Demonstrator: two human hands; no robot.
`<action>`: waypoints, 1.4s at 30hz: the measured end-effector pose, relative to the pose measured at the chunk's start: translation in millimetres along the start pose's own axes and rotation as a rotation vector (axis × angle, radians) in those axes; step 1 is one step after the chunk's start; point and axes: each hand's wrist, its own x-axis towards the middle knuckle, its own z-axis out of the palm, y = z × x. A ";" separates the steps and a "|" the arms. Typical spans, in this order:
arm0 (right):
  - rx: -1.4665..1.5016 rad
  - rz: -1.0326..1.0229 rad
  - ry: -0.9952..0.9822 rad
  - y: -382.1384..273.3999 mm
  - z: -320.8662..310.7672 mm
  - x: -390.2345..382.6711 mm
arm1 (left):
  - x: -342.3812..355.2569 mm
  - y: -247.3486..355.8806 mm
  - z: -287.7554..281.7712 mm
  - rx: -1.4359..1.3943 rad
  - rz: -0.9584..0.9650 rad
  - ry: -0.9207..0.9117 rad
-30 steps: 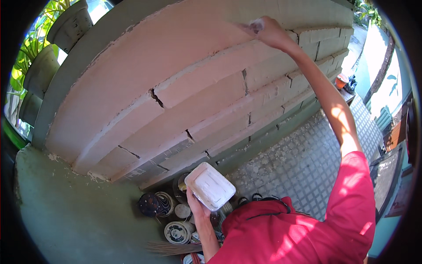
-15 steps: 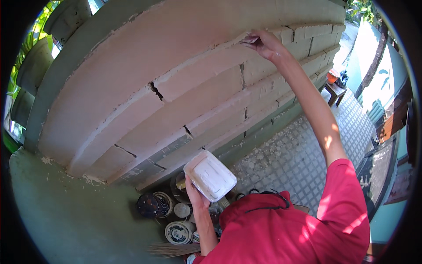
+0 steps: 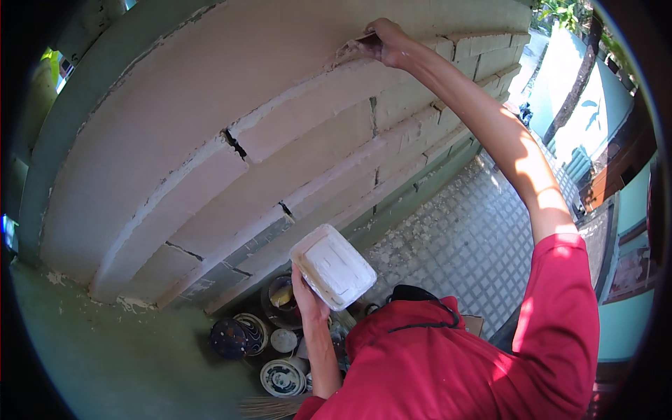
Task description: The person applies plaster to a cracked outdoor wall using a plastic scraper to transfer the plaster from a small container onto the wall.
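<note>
My left hand (image 3: pixel 309 297) is closed round the side of a shallow white rectangular tub (image 3: pixel 334 267), tilted in front of my chest. White paste coats its inside. My right arm reaches up to the block wall (image 3: pixel 308 119). There my right hand (image 3: pixel 386 43) is closed on a thin, flat scraper (image 3: pixel 365 45), mostly hidden by the fingers and pressed against the wall's upper ledge. Pale smears lie on the wall beside the fingertips. Dark gaps (image 3: pixel 234 144) show between some of the blocks.
Below my left hand stand several paint-stained buckets (image 3: pixel 283 376), a dark round container (image 3: pixel 229 337) and a broom's bristles (image 3: pixel 269 407). Patterned floor tiles (image 3: pixel 448 231) stretch along the wall's foot. A green wall (image 3: pixel 133 357) meets the block wall at the left.
My right hand has moved left and up along the ledge, and the scraper's angle has changed. The tub stays in my left hand, slightly higher. The view has shifted a little.
</note>
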 end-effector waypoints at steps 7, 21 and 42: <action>0.120 -0.107 -0.106 -35.0 -49.3 35.8 | 5.5 -19.0 56.6 0.032 0.012 0.002; -0.149 -0.092 -0.289 -85.4 -298.6 -53.0 | 13.4 -160.4 190.9 0.015 0.073 -0.012; -1.870 -1.593 -0.364 -127.8 -290.7 -3.3 | 12.2 -332.7 325.6 -0.144 0.162 0.153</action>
